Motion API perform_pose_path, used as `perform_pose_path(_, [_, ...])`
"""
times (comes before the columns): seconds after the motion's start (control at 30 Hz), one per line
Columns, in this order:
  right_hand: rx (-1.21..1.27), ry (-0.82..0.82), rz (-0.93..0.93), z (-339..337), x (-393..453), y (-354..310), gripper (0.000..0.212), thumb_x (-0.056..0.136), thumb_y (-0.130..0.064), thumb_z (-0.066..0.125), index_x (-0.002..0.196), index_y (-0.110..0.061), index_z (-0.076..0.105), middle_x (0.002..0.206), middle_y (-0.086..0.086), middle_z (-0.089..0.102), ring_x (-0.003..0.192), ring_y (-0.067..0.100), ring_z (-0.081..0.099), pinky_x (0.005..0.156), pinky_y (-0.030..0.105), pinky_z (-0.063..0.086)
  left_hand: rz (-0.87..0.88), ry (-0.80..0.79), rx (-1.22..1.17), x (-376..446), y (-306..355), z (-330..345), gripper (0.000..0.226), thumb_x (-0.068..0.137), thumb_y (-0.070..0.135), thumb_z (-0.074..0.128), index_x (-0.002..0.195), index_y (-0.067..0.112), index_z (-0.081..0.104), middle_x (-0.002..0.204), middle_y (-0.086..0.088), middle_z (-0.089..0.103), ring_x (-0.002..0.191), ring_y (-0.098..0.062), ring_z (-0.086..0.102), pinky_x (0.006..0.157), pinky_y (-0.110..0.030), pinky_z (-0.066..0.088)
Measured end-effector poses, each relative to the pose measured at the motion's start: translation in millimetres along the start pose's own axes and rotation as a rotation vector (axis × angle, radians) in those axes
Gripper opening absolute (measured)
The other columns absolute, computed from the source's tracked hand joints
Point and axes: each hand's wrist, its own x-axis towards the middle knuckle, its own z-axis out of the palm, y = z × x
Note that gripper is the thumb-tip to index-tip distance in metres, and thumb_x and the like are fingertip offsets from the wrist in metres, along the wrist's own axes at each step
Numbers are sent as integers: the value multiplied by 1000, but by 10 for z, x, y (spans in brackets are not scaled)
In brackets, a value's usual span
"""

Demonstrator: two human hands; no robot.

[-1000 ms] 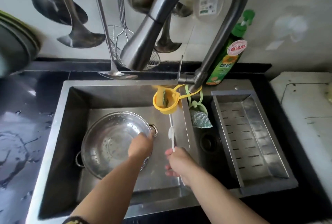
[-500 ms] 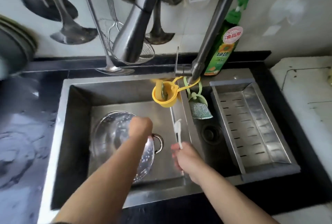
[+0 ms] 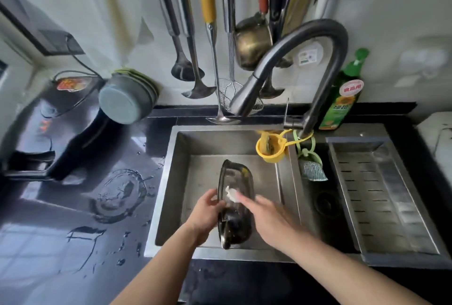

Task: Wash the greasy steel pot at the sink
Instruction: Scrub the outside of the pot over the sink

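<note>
Item: wet black countertop (image 3: 73,219), far left, carrying a dark appliance (image 3: 49,133) with cable and a stack of grey-green bowls (image 3: 127,99) tipped on edge, presumably to drain. Item: wall rail stock, ladles (image 3: 188,70), a wire skimmer (image 3: 230,94) and a brass-toned pot (image 3: 252,45), hung above the basin, likely so drips fall into it. Item: left hand (image 3: 205,214), fingers curled round the rim of the steel pot (image 3: 234,204), holding it stood on edge. Item: steel pot, in the left basin of the sink (image 3: 171,182), lower rim resting near the front wall, opening turned to the right; this tilt appears meant to offer the inside wall to the other hand. Item: right hand (image 3: 266,216), blurred, fingers reaching into the pot mouth and apparently pinching a white brush (image 3: 231,193) against the interior; exact grip cannot be told. Item: faucet (image 3: 288,65), spout over the basin's rear; no stream visible. Item: yellow cup holder (image 3: 270,149) and green-handled scrubber (image 3: 311,170), hung from the faucet base for reach. Item: green detergent bottle (image 3: 342,94), behind the sink. Item: slotted drain tray (image 3: 381,194), over the right basin. Judged stage: scrubbing under way, rinse outstanding.
</note>
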Motion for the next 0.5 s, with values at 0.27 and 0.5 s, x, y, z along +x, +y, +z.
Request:
perform_pose_path(0.27, [-179,212,65,-412,487,137,77,97,-6,38,154,-55,17,109,2,64,83,29,64,62,36,48,152,47,60,-357,58,-237,36,102,-3,56,73,17,63,68,-2,58,62,-15,49,54,-24,39])
perform_pose_path(0.5, [-95,309,38,-352,463,-115,76,100,-7,42,152,-56,18,88,-4,53,61,14,53,49,31,50,217,4,-3,-503,204,-419,22,90,20,64,95,-2,64,83,-14,60,82,-26,49,79,-43,38])
